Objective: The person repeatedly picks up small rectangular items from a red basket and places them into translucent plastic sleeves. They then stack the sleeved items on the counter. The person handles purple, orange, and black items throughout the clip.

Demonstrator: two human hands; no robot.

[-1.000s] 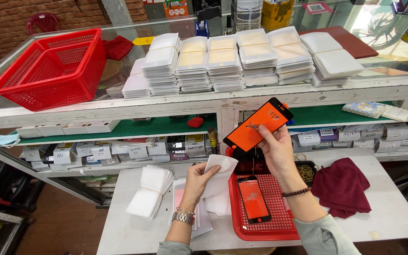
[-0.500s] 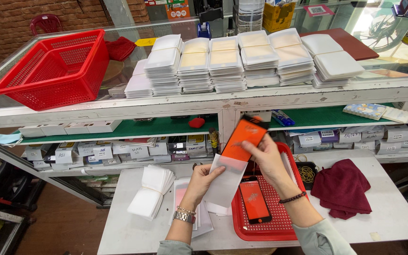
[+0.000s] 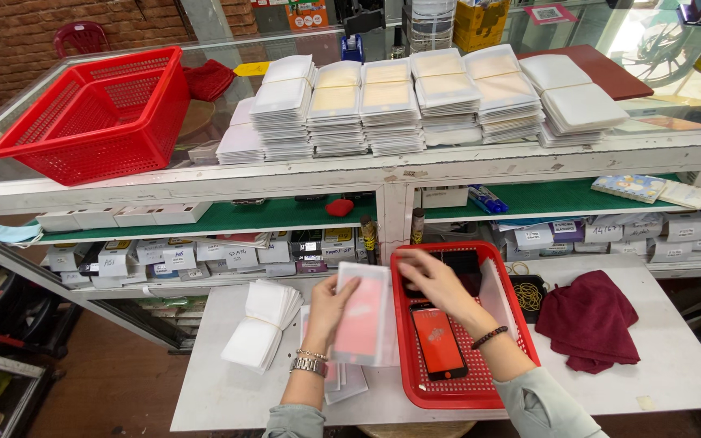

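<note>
My left hand (image 3: 328, 307) holds a white translucent sleeve (image 3: 363, 315) upright over the white table, with an orange phone screen part showing faintly inside it. My right hand (image 3: 440, 284) reaches over the red tray (image 3: 415, 388), fingers spread above black screen parts at the tray's far end; it holds nothing that I can see. Another orange-faced phone screen (image 3: 440, 342) lies flat in the tray below my right wrist.
A banded stack of white sleeves (image 3: 263, 324) lies left of my hands; more sleeves lie under my left wrist. A dark red cloth (image 3: 590, 320) and rubber bands (image 3: 526, 295) sit right of the tray. On the glass counter stand stacked packets (image 3: 415, 97) and a red basket (image 3: 99, 118).
The orange screen, held up in my right hand, went down into the sleeve in my left hand. My right hand let go and moved over the tray.
</note>
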